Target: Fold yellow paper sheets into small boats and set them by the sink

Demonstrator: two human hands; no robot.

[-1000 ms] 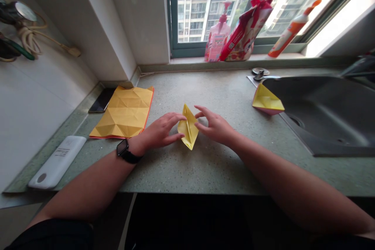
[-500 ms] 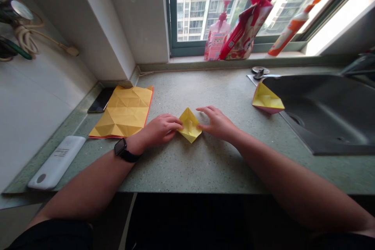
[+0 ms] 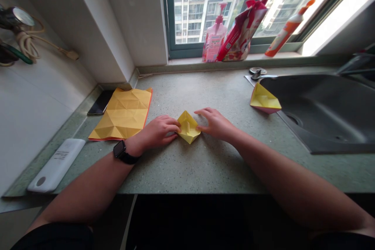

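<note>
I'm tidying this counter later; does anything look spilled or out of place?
The yellow-and-pink folded paper sits right at the edge of the sink, an odd spot since paper could get wet. The orange bottle looks tilted, though lens distortion may explain that. I see no spill.

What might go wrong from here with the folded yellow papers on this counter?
Two possible risks. The small yellow paper has its open folds between the left hand and the right hand, with fingers at its side corners; uneven pressure might crumple or flatten it. The other folded piece sits right at the edge of the sink, so a nudge might tip it in.
</note>
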